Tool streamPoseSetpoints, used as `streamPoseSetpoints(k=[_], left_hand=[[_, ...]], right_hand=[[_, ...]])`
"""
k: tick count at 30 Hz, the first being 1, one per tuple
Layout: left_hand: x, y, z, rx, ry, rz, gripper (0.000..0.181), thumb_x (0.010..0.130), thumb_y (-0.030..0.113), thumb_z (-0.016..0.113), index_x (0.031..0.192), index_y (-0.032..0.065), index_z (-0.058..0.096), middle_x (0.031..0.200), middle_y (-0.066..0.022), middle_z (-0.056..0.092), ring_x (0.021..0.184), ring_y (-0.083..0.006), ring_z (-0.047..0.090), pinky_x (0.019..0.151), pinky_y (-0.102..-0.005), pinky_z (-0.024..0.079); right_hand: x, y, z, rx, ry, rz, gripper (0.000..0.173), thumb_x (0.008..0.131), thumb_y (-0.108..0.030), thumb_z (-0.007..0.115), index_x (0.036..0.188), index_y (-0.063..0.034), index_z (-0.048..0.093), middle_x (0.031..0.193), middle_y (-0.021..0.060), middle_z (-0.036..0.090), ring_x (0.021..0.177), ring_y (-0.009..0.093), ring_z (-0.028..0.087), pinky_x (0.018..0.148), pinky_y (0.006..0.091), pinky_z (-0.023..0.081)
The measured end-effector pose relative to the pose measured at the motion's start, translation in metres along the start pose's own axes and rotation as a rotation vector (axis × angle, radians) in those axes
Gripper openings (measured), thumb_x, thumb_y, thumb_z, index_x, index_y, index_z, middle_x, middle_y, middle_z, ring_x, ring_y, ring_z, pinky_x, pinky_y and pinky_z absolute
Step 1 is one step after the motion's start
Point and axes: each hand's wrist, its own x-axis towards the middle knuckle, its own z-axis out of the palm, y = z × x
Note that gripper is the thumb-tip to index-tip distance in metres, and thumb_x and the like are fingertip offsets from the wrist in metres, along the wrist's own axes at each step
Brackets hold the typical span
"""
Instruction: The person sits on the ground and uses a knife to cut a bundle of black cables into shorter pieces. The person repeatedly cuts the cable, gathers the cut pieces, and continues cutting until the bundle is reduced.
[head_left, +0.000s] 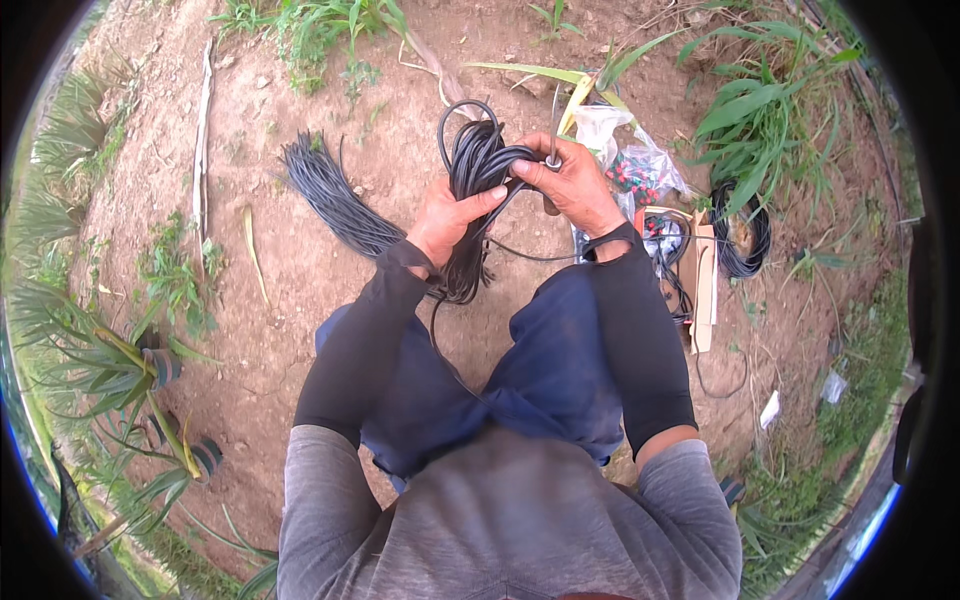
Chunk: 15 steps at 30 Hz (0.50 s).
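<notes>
A looped bundle of thin black tubing (480, 161) is held up between my hands. My left hand (446, 214) grips its lower part, thumb across the front. My right hand (566, 176) pinches loops at its upper right and also holds a slim pointed metal tool (556, 124), its tip upward, between the fingers. Below my left hand the bundle's lower part hangs above the soil. To the left a sheaf of cut black tube lengths (334, 195) lies on the ground, its near end hidden behind my left hand and sleeve.
At right lie an open cardboard box (703, 281) with black tubing, a clear plastic bag (649, 169) of small red and black parts, and a coil of black tubing (741, 232). A long stick (201, 142) lies at left. Potted spiky plants (161, 367) stand farther left.
</notes>
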Motion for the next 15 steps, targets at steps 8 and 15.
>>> streamPoseSetpoints(k=[8, 15], left_hand=[[0.006, -0.004, 0.002, 0.077, 0.020, 0.128, 0.035, 0.083, -0.007, 0.065, 0.116, 0.0017, 0.064, 0.104, -0.0017, 0.069, 0.090, -0.0098, 0.063, 0.080, -0.0253, 0.049], [0.009, -0.015, -0.008, 0.045, 0.070, 0.168, 0.037, 0.083, -0.008, 0.063, 0.118, 0.0020, 0.061, 0.101, -0.0023, 0.067, 0.084, -0.0104, 0.062, 0.074, -0.0260, 0.050]], right_hand=[[0.008, 0.016, 0.004, -0.071, 0.130, -0.173, 0.020, 0.088, -0.011, 0.072, 0.102, 0.0015, 0.067, 0.088, 0.0022, 0.068, 0.084, 0.008, 0.060, 0.076, 0.0263, 0.050], [0.005, 0.001, 0.014, 0.020, 0.143, -0.051, 0.017, 0.090, -0.007, 0.069, 0.105, 0.0014, 0.065, 0.091, 0.0022, 0.067, 0.087, 0.009, 0.060, 0.077, 0.0258, 0.051]])
